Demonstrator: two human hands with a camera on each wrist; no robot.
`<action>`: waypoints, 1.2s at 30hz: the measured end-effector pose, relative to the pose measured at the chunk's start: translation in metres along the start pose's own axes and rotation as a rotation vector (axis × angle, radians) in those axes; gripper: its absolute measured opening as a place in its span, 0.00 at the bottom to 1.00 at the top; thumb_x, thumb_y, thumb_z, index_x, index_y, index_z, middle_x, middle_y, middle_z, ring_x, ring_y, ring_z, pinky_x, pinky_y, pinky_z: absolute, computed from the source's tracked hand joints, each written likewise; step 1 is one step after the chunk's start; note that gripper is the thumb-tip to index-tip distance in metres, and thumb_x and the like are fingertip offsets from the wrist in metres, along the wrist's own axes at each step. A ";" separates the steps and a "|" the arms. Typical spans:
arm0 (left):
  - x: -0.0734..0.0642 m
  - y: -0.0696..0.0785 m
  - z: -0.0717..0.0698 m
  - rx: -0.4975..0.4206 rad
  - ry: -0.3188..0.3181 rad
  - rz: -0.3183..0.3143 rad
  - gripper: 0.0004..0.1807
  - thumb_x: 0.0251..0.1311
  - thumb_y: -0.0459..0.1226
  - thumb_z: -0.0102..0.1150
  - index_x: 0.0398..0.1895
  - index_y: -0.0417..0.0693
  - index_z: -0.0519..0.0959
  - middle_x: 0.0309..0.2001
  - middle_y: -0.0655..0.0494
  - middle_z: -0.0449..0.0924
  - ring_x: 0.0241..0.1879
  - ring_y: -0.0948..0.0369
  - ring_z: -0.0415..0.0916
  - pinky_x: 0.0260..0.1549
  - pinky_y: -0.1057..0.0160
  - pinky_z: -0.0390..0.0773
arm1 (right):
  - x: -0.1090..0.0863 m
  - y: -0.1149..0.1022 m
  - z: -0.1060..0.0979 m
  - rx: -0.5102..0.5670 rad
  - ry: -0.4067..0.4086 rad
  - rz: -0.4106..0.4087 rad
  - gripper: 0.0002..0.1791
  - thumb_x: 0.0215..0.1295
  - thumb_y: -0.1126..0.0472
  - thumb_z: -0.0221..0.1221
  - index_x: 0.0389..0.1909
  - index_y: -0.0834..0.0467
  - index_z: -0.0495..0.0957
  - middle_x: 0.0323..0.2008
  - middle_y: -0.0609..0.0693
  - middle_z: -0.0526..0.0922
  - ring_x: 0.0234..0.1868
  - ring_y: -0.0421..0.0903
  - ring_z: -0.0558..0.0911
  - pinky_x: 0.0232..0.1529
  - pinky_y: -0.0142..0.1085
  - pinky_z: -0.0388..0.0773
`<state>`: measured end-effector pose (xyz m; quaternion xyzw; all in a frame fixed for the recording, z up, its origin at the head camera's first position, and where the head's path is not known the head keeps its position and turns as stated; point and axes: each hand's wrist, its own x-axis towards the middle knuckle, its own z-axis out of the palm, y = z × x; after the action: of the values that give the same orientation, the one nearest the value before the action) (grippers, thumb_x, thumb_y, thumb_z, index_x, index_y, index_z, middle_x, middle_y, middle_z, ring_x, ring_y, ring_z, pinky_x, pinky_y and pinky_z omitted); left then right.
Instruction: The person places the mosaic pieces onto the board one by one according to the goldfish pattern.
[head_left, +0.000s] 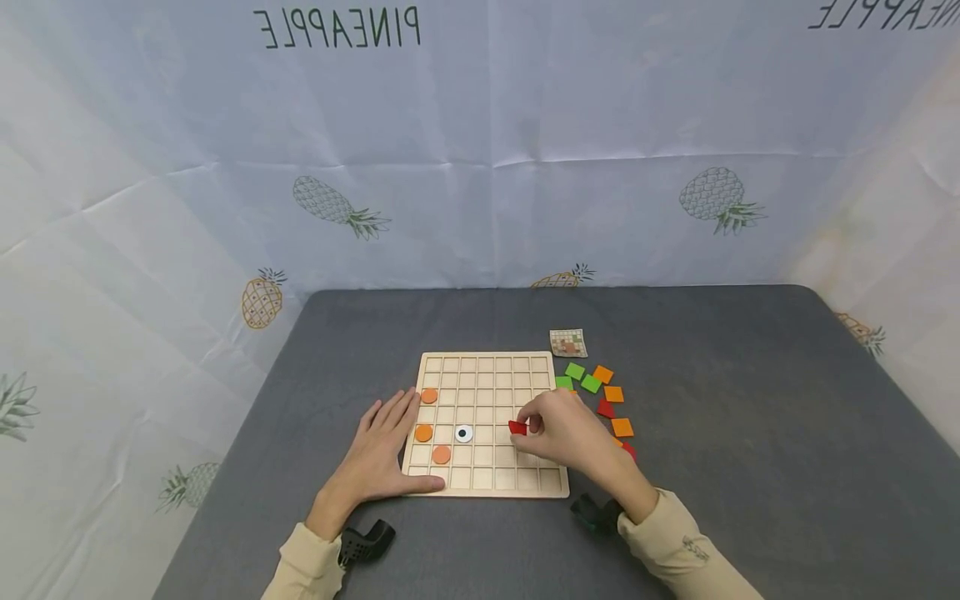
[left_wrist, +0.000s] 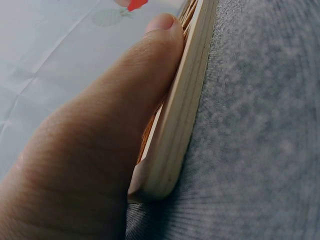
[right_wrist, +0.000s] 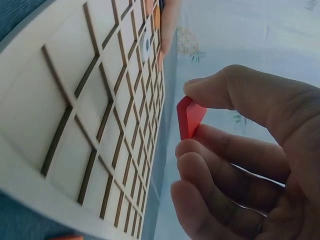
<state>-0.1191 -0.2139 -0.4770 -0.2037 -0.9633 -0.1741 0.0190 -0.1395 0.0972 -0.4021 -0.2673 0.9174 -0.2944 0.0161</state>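
A pale wooden grid board (head_left: 491, 479) lies on the table. My left hand (head_left: 385, 450) rests along its left side, fingers straight and spread, the thumb on the front edge; the left wrist view shows that thumb (left_wrist: 125, 75) against the rim. Over the right half of the board, my right hand (head_left: 558, 427) pinches a red tile (right_wrist: 190, 117) between thumb and fingers, held off the surface in the right wrist view. On the grid sit several orange discs (head_left: 441, 454) and a white disc (head_left: 464, 433) with a dark centre.
Right of the board lie loose green tiles (head_left: 591, 383), orange tiles (head_left: 622, 427) and red tiles (head_left: 605, 408). A small printed grid card (head_left: 568, 342) is behind them. Dark grey cloth covers the table (head_left: 750, 417); a pineapple-print curtain (head_left: 495, 208) hangs beyond.
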 end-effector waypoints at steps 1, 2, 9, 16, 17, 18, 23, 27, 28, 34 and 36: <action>0.000 0.000 0.000 -0.002 -0.002 -0.002 0.73 0.41 0.81 0.58 0.82 0.42 0.52 0.82 0.43 0.52 0.81 0.43 0.51 0.75 0.35 0.50 | 0.001 -0.001 0.001 -0.002 0.001 -0.002 0.05 0.54 0.62 0.74 0.23 0.54 0.87 0.15 0.40 0.73 0.18 0.33 0.65 0.20 0.25 0.60; 0.000 0.000 -0.001 -0.002 -0.002 -0.002 0.73 0.41 0.81 0.58 0.82 0.42 0.52 0.82 0.43 0.52 0.81 0.43 0.51 0.75 0.35 0.50 | 0.002 -0.003 0.001 -0.004 -0.001 0.001 0.05 0.54 0.62 0.74 0.23 0.54 0.87 0.15 0.40 0.73 0.18 0.34 0.65 0.20 0.25 0.60; 0.000 0.001 0.000 0.008 -0.005 -0.013 0.73 0.41 0.80 0.60 0.82 0.42 0.52 0.82 0.44 0.52 0.81 0.43 0.52 0.75 0.35 0.50 | 0.008 -0.015 0.008 -0.008 -0.030 0.024 0.03 0.54 0.61 0.73 0.28 0.55 0.89 0.16 0.41 0.74 0.18 0.35 0.67 0.19 0.25 0.60; 0.000 0.001 0.001 0.005 -0.004 -0.010 0.73 0.41 0.80 0.60 0.82 0.42 0.52 0.82 0.44 0.52 0.81 0.43 0.52 0.75 0.35 0.50 | 0.016 -0.026 0.017 0.024 -0.047 0.005 0.03 0.54 0.61 0.72 0.28 0.56 0.89 0.14 0.41 0.72 0.16 0.35 0.64 0.18 0.26 0.55; 0.000 0.001 0.000 0.004 -0.002 -0.009 0.73 0.41 0.80 0.60 0.82 0.42 0.52 0.82 0.44 0.52 0.81 0.43 0.52 0.75 0.35 0.50 | 0.018 -0.027 0.019 0.035 -0.051 0.005 0.04 0.54 0.61 0.73 0.29 0.56 0.90 0.15 0.41 0.72 0.15 0.35 0.64 0.18 0.26 0.55; 0.000 0.001 0.000 0.007 0.001 -0.007 0.73 0.41 0.80 0.60 0.82 0.42 0.52 0.82 0.44 0.52 0.81 0.43 0.52 0.75 0.35 0.50 | 0.019 -0.028 0.021 0.046 -0.057 0.004 0.04 0.54 0.60 0.72 0.30 0.57 0.90 0.15 0.41 0.72 0.15 0.34 0.64 0.17 0.26 0.55; 0.002 0.001 0.000 0.016 0.004 -0.002 0.73 0.42 0.80 0.59 0.82 0.42 0.52 0.82 0.44 0.52 0.81 0.44 0.52 0.75 0.36 0.50 | 0.024 -0.031 0.032 0.078 -0.094 0.001 0.04 0.56 0.59 0.72 0.29 0.56 0.90 0.13 0.41 0.71 0.15 0.34 0.64 0.17 0.26 0.56; 0.002 0.001 0.000 0.014 0.002 -0.003 0.72 0.42 0.80 0.59 0.82 0.43 0.52 0.82 0.45 0.52 0.81 0.44 0.52 0.76 0.36 0.50 | 0.026 -0.032 0.043 0.066 -0.108 -0.001 0.05 0.56 0.59 0.72 0.28 0.57 0.89 0.13 0.40 0.69 0.16 0.33 0.65 0.18 0.26 0.57; 0.002 0.001 0.000 0.015 0.002 -0.003 0.72 0.42 0.80 0.59 0.82 0.43 0.52 0.82 0.45 0.52 0.81 0.44 0.52 0.76 0.36 0.50 | 0.026 -0.032 0.046 0.064 -0.109 -0.001 0.06 0.57 0.58 0.72 0.29 0.57 0.89 0.13 0.39 0.69 0.16 0.33 0.65 0.18 0.25 0.57; 0.001 0.000 0.001 0.021 0.007 0.003 0.72 0.42 0.80 0.59 0.82 0.42 0.52 0.82 0.44 0.52 0.81 0.44 0.52 0.75 0.35 0.50 | 0.027 -0.031 0.059 0.053 -0.076 -0.033 0.08 0.58 0.64 0.70 0.20 0.56 0.86 0.12 0.39 0.66 0.17 0.32 0.63 0.18 0.25 0.56; 0.001 0.000 0.001 0.019 0.009 0.003 0.73 0.42 0.80 0.60 0.82 0.42 0.52 0.82 0.44 0.52 0.81 0.44 0.52 0.75 0.35 0.50 | 0.027 -0.030 0.061 0.059 -0.067 -0.042 0.11 0.58 0.66 0.69 0.17 0.56 0.84 0.12 0.38 0.65 0.17 0.32 0.62 0.18 0.25 0.55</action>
<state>-0.1200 -0.2132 -0.4782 -0.2044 -0.9644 -0.1659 0.0255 -0.1370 0.0305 -0.4328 -0.2957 0.9013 -0.3128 0.0483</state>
